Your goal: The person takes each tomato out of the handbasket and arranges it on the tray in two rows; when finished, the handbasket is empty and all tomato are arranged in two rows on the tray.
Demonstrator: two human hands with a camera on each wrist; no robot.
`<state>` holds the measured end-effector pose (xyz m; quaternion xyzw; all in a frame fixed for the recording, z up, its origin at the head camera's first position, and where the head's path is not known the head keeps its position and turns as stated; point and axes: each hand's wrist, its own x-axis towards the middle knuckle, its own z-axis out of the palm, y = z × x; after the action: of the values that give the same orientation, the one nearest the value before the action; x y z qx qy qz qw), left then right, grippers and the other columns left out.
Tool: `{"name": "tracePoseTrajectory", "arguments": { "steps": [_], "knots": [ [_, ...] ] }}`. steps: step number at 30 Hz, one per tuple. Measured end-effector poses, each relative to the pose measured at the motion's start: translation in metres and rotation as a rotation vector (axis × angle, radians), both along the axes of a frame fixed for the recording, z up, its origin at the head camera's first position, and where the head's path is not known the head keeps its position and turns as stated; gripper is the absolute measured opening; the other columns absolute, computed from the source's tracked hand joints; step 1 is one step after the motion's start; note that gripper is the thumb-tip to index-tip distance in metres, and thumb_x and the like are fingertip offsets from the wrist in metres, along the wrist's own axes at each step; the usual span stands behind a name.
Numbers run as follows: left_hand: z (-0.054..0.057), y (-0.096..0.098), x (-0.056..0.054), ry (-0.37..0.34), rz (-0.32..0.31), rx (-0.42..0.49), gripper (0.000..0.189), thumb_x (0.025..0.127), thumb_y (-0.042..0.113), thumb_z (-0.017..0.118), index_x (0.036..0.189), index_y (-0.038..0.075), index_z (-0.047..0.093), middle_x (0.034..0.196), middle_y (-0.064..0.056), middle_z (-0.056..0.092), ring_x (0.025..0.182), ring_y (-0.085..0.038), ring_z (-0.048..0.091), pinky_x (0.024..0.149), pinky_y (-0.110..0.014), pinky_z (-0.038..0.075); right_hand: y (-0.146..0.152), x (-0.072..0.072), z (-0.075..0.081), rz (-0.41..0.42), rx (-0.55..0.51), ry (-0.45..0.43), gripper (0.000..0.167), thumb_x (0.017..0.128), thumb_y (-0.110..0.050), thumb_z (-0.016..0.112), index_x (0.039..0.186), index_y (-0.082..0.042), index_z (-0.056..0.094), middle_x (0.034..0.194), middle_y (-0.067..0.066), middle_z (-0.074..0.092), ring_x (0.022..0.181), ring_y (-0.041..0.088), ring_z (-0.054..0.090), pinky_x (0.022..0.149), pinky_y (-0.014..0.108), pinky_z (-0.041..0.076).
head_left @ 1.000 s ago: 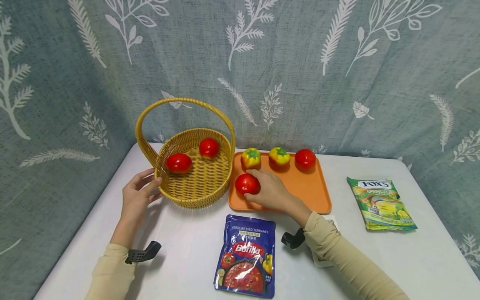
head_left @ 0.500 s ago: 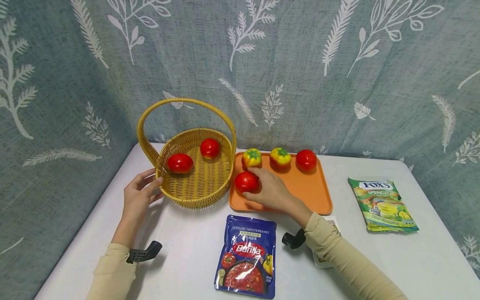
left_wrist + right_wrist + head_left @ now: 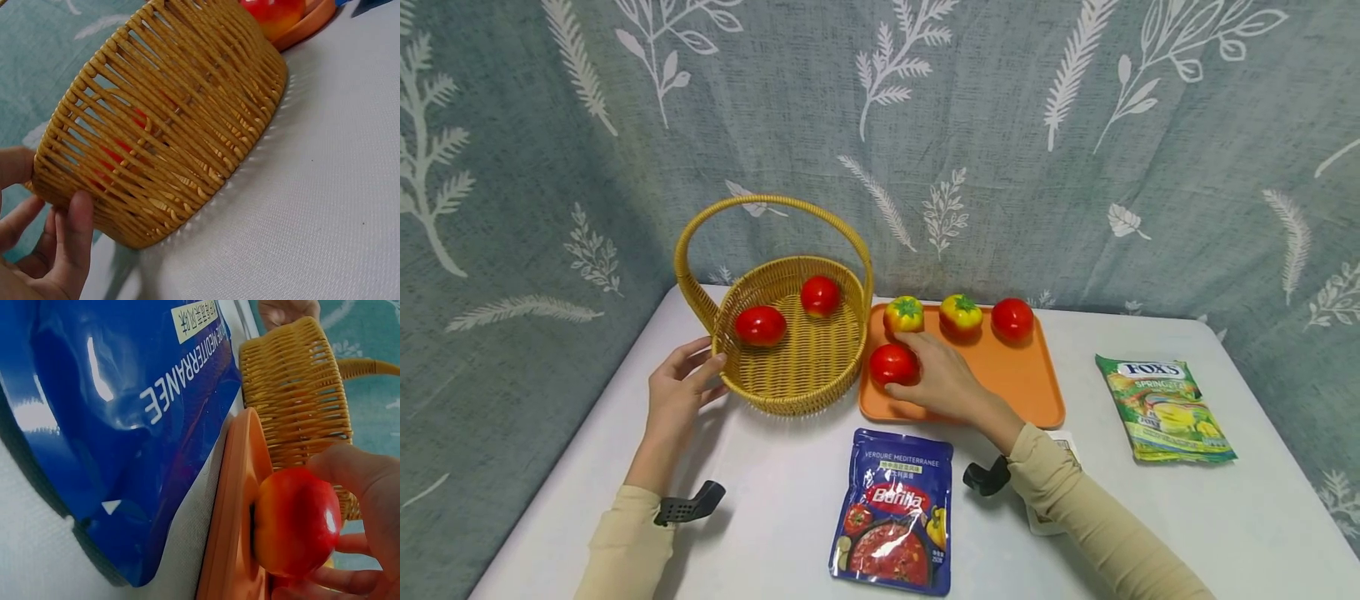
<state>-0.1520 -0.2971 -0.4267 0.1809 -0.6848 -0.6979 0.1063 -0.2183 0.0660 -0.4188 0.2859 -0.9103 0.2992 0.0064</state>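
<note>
My right hand (image 3: pixel 942 379) grips a glossy red toy tomato (image 3: pixel 893 365) at the left part of the orange tray (image 3: pixel 1018 379). In the right wrist view, this tomato (image 3: pixel 297 522) has a yellowish side, and the thumb and fingers lie around it. My left hand (image 3: pixel 681 387) holds the left rim of the wicker basket (image 3: pixel 790 400). In the left wrist view, its thumb (image 3: pixel 80 215) presses the outside of the woven wall while other fingers reach the rim. Two more red tomatoes, one left (image 3: pixel 760 326) and one farther back (image 3: pixel 820 297), lie inside the basket.
Along the tray's back stand two yellow-red tomatoes with green tops (image 3: pixel 904 315) and a red tomato (image 3: pixel 1012 320). A blue Barilla pouch (image 3: pixel 891 512) lies in front. On the right lies a green Fox's bag (image 3: pixel 1165 410). A pale card (image 3: pixel 1045 527) sits partly under my right forearm.
The red tomato in my right hand has shifted very slightly away from me on the tray side. My left hand stays at the basket rim.
</note>
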Motion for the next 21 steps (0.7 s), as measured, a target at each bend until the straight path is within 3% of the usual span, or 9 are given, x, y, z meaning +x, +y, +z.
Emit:
{"name": "tracePoseTrajectory", "arguments": {
  "steps": [10, 16, 21],
  "knots": [
    [0.0, 0.0, 0.001, 0.009, -0.003, 0.014, 0.05, 0.093, 0.021, 0.074, 0.138, 0.01, 0.054, 0.12, -0.002, 0.054, 0.095, -0.012, 0.067, 0.069, -0.026, 0.06, 0.002, 0.004, 0.007, 0.003, -0.014, 0.053, 0.079, 0.08, -0.042, 0.081, 0.144, -0.008, 0.051, 0.137, 0.008, 0.056, 0.123, 0.024, 0.052, 0.1, 0.046, 0.05],
    [0.001, 0.0, 0.0, 0.01, -0.006, 0.014, 0.052, 0.093, 0.023, 0.074, 0.138, 0.01, 0.054, 0.12, -0.002, 0.054, 0.096, -0.013, 0.067, 0.07, -0.026, 0.06, -0.001, 0.009, 0.019, -0.001, -0.051, 0.138, 0.07, 0.081, -0.039, 0.079, 0.139, -0.008, 0.056, 0.136, 0.008, 0.057, 0.124, 0.025, 0.052, 0.104, 0.048, 0.047],
    [0.001, 0.0, 0.0, 0.001, -0.007, 0.021, 0.051, 0.093, 0.022, 0.074, 0.138, 0.01, 0.054, 0.12, -0.002, 0.053, 0.094, -0.011, 0.067, 0.07, -0.026, 0.06, -0.006, 0.018, 0.033, 0.018, -0.091, 0.156, 0.064, 0.082, -0.034, 0.079, 0.137, -0.008, 0.058, 0.136, 0.007, 0.057, 0.124, 0.025, 0.053, 0.102, 0.046, 0.049]
  ]
}}
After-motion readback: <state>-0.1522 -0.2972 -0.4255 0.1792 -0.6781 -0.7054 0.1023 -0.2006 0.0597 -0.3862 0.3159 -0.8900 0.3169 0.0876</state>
